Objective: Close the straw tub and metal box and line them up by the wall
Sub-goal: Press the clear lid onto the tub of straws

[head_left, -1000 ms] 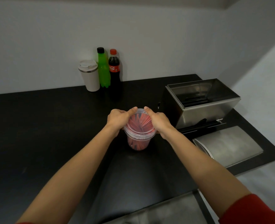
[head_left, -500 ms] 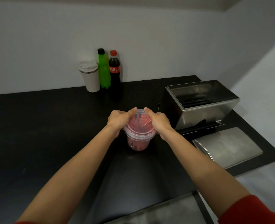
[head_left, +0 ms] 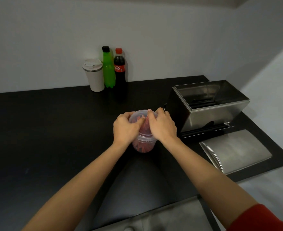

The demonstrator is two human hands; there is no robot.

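Note:
A clear plastic straw tub (head_left: 143, 145) filled with red straws stands in the middle of the black counter (head_left: 45, 130). Its clear lid (head_left: 137, 115) lies on top. My left hand (head_left: 125, 128) presses on the lid's left side and my right hand (head_left: 162, 127) covers its right side, fingers curled over the rim. To the right stands the metal box (head_left: 209, 105), open at the top, with dark items inside. Its curved metal lid (head_left: 235, 150) lies on the counter in front of it.
A white travel cup (head_left: 94, 75), a green bottle (head_left: 108, 67) and a cola bottle (head_left: 120, 69) stand in a row against the back wall. The counter's right edge runs just past the metal lid. A grey surface shows below the counter's front edge.
Both hands have slid from the sides of the tub's rim onto the top of the lid, closer together. The tub stays in place.

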